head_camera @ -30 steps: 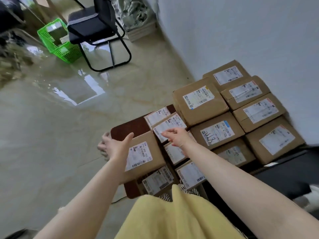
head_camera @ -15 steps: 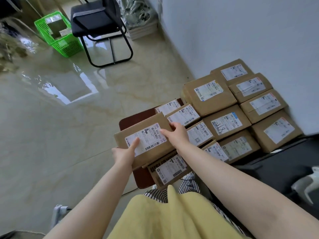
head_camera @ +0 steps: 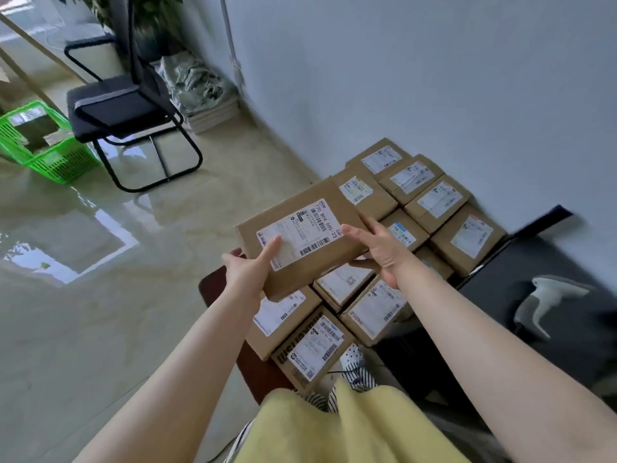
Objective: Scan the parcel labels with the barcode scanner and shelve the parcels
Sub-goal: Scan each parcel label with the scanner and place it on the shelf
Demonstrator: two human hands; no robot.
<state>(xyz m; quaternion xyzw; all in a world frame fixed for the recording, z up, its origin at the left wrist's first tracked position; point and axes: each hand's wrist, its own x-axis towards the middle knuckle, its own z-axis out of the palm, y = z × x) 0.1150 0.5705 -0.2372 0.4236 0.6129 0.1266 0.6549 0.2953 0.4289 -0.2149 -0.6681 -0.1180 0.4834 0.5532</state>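
My left hand (head_camera: 247, 272) and right hand (head_camera: 379, 248) are clamped on opposite ends of one parcel (head_camera: 300, 235), held in the air above the stack of parcels (head_camera: 367, 305), label up. I judge this is the pick-up before scanning. Next I would need to free a hand for the barcode scanner (head_camera: 547, 299), which lies on the dark tabletop (head_camera: 500, 272) to my right. The label (head_camera: 300, 233) reads "770 804 005-23"; the smaller print is blurred.
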